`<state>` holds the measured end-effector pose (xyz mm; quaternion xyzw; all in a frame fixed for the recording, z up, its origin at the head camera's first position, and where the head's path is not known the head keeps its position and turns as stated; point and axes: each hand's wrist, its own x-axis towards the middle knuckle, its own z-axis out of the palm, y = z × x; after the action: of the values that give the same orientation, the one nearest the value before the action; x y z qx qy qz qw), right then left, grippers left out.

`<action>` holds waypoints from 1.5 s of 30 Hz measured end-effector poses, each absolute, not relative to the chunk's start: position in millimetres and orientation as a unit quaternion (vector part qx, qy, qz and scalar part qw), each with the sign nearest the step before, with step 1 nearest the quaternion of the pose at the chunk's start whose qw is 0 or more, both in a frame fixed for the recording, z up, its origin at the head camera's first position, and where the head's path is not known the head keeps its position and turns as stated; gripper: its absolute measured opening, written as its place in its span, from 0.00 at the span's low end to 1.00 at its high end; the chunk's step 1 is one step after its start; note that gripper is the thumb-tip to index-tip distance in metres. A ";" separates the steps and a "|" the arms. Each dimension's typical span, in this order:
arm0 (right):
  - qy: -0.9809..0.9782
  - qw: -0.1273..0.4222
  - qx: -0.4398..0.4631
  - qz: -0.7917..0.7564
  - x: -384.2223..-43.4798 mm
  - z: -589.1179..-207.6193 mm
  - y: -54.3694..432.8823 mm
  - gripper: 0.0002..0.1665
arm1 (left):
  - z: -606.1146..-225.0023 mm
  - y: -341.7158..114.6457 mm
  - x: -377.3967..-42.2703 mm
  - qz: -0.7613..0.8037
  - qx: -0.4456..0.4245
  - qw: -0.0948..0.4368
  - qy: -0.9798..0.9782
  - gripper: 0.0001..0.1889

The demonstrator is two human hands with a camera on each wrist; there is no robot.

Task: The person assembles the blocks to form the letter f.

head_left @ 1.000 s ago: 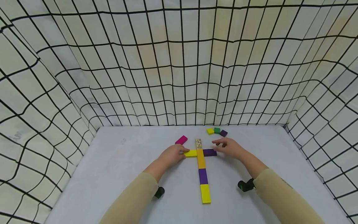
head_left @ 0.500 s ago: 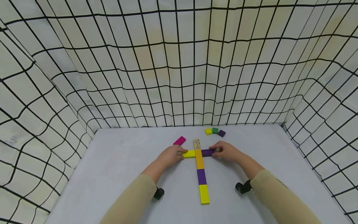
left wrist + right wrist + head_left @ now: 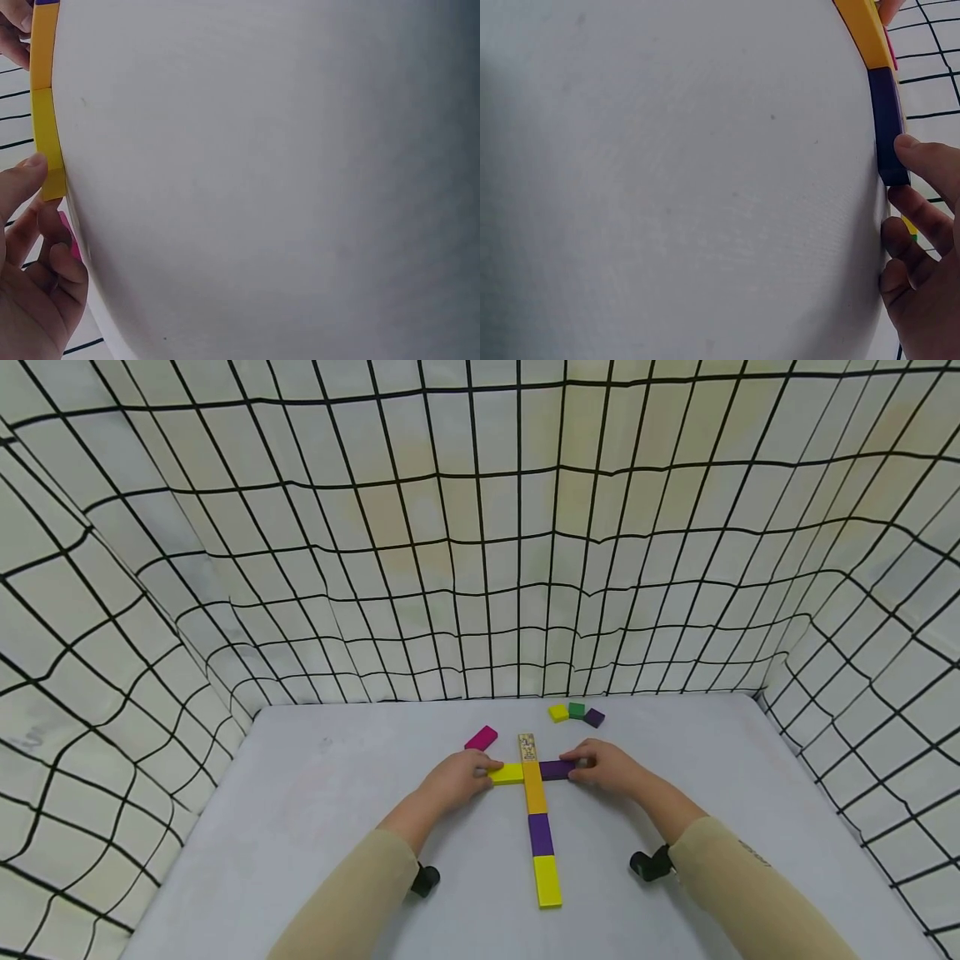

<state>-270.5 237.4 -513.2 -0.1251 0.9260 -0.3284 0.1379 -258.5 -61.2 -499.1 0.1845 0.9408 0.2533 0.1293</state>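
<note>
The left hand [image 3: 453, 779] and right hand [image 3: 611, 768] pinch the outer ends, sensible holds for probably light, stiff pieces, of a yellow rectangular block [image 3: 508, 773] and a dark-purple rectangular block [image 3: 555, 770] flanking an orange rectangular block [image 3: 535, 789] on the white tabletop [image 3: 337, 827].

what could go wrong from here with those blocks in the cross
The left hand and right hand grip the outer ends of the yellow side block and purple side block; uneven pushing might knock the orange block between them askew.

The pink block lies close to the left hand, so it could get bumped.
</note>
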 end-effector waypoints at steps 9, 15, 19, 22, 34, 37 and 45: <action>0.923 0.138 -0.129 -0.335 -270.9 -513.2 236.0 0.19 | -498.5 -61.1 -258.8 0.250 0.188 0.128 0.941 0.18; 0.924 0.141 -0.124 -0.333 -270.9 -514.7 237.3 0.19 | -496.5 -59.2 -257.0 0.247 0.182 0.130 0.943 0.18; 0.925 0.144 -0.122 -0.329 -270.1 -514.9 237.9 0.19 | -496.3 -59.1 -256.8 0.247 0.179 0.135 0.943 0.19; 0.925 0.145 -0.120 -0.330 -269.7 -513.5 237.7 0.20 | -496.6 -59.3 -256.9 0.247 0.177 0.138 0.943 0.19; 0.922 0.148 -0.117 -0.337 -269.5 -513.3 237.4 0.20 | -499.0 -62.7 -259.3 0.255 0.163 0.115 0.946 0.19; 0.923 0.147 -0.119 -0.335 -270.1 -514.2 237.6 0.19 | -498.1 -64.4 -260.6 0.258 0.159 0.109 0.947 0.19; 0.923 0.145 -0.125 -0.335 -270.9 -514.9 238.1 0.19 | -488.3 -67.1 -264.2 0.258 0.155 0.099 0.949 0.19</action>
<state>-270.9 238.1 -514.9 -0.1249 0.9225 -0.3351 0.1450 -264.2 -67.1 -488.3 0.1553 0.9485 0.2577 0.0988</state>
